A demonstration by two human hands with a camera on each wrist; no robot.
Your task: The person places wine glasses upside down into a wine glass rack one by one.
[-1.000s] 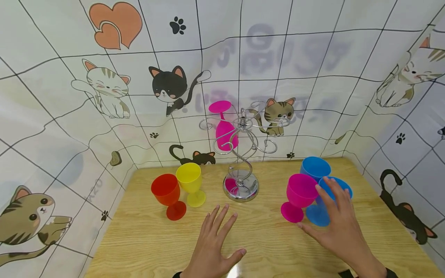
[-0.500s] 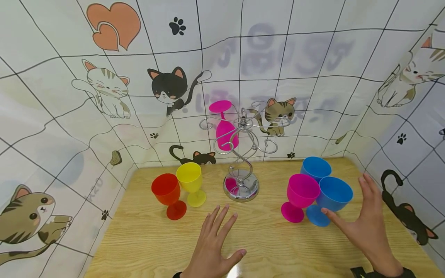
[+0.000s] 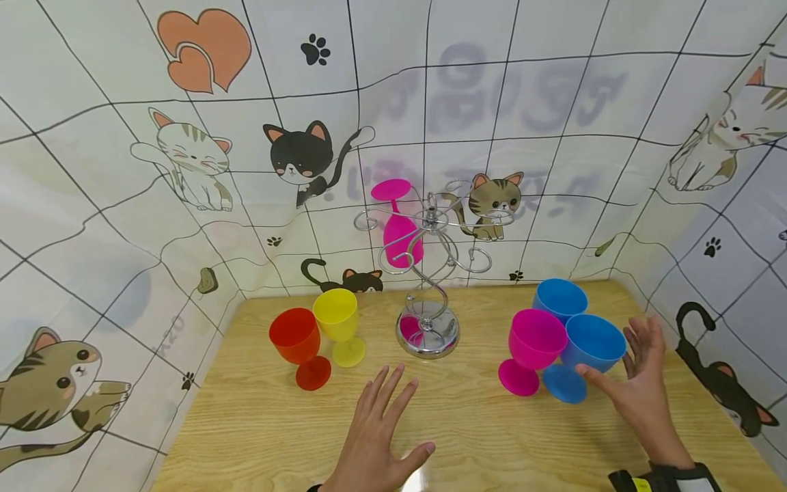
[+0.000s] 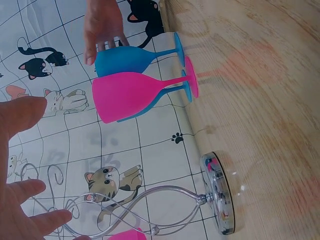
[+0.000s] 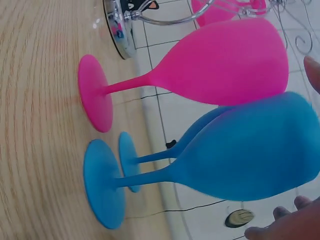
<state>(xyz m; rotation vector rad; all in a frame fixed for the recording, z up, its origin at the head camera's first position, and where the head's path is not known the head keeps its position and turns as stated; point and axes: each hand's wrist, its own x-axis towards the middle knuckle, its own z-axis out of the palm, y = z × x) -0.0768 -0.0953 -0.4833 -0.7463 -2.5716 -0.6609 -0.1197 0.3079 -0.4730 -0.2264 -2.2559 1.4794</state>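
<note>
My right hand (image 3: 642,396) is spread beside the nearer blue goblet (image 3: 595,342), thumb at its near side and fingers at its right. In the right wrist view, a gap shows between the fingers (image 5: 287,222) and its bowl. Against that goblet stands a pink goblet (image 3: 537,339), with another blue goblet (image 3: 559,298) behind. My left hand (image 3: 378,437) holds nothing, fingers spread over the front of the table. Past it rises a silver wire goblet rack (image 3: 430,331), where one pink goblet (image 3: 402,239) hangs upside down.
A red goblet (image 3: 295,336) and a yellow goblet (image 3: 336,316) stand upright left of the rack on the wooden table (image 3: 467,424). Behind and at both sides hangs a white cloth (image 3: 393,68) with cat prints. The three goblets at the right stand close together.
My right hand first moved right, from over the pink and blue goblets to beside them, then drew in toward the nearer blue goblet. My left hand has stayed in place.
</note>
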